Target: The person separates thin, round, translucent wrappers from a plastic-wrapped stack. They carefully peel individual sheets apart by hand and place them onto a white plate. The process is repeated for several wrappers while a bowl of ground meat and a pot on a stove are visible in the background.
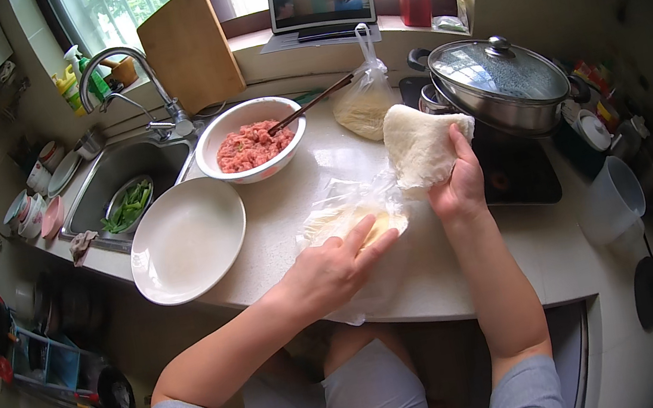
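My right hand (459,180) grips a pale, floppy, folded sheet of food (424,144), raised above the counter. My left hand (336,261) lies with spread fingers on a clear plastic bag (342,201) that holds more pale yellowish food; whether the fingers hold any of it, I cannot tell. Left of the bag is a white oval plate (189,241) with nothing on it. Behind the plate stands a white bowl (206,153) of pink minced meat (254,144), with chopsticks (312,103) resting in it. A knotted plastic bag (365,108) of yellowish food sits behind the folded sheet.
At the left is a sink (82,194) with a bowl of green vegetables (130,206). A lidded steel pan (501,81) stands at the back right, above a black hob (517,170). A wooden cutting board (188,51) leans behind; a laptop (321,5) occupies the windowsill. A plastic jug (611,200) stands right.
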Action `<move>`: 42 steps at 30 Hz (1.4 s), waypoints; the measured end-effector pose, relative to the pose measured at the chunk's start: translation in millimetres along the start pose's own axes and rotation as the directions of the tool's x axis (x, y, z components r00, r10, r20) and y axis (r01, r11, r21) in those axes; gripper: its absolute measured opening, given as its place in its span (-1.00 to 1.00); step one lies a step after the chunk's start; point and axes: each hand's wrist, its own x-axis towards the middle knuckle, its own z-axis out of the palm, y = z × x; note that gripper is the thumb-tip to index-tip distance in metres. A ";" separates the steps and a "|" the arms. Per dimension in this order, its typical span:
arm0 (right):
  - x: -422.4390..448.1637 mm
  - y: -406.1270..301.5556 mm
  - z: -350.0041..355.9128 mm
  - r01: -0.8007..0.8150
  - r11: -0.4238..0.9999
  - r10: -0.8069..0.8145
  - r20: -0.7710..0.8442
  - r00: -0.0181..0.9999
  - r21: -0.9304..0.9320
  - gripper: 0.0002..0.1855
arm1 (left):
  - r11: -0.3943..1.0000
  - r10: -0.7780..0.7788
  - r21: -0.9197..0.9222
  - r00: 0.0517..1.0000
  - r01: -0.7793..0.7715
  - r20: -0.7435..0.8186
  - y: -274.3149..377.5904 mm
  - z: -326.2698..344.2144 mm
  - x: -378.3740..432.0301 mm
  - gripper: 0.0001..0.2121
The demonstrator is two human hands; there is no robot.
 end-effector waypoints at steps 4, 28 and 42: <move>-2.7 -1.7 3.7 0.010 1.000 -0.010 0.000 1.000 -0.025 -0.59 | 0.996 -0.006 0.085 1.000 0.005 0.010 2.8 5.0 4.7 -0.39; -58.1 34.2 33.7 0.949 -0.142 0.433 0.844 0.316 -0.282 -0.51 | -0.785 -0.492 -0.551 0.825 -0.283 0.277 -9.4 -16.9 -9.3 -0.22; -48.4 22.8 38.4 0.888 -0.174 0.211 0.865 0.455 -0.425 -0.73 | -0.598 -0.645 -0.742 0.732 -0.303 0.221 -134.3 -73.0 -126.2 -0.43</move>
